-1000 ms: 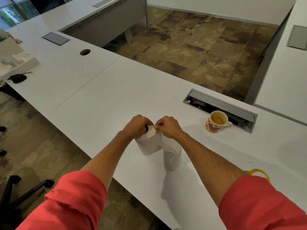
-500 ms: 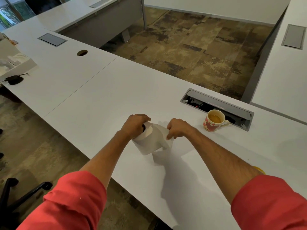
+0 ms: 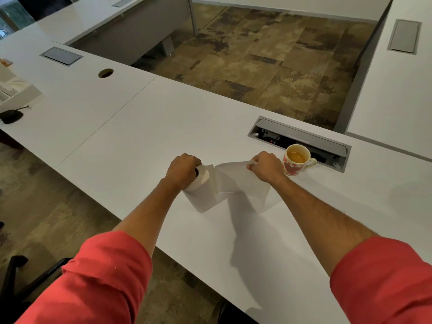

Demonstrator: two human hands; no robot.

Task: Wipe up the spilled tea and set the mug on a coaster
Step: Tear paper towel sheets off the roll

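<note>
Our left hand grips the paper roll; our right hand pinches a sheet, now pulled farther toward the mug at centre right; wiping comes next.

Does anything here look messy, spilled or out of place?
No spill shows on the white desk. The one oddity: the mug, full of tea, stands beside the open cable hatch holding wiring, with no coaster under it.

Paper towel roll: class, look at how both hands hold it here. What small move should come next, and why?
Probably tear the sheet free. The left hand grips the paper towel roll, and the right hand has drawn one sheet out sideways, apparently joined to the roll. The mug of tea waits beside it.
</note>
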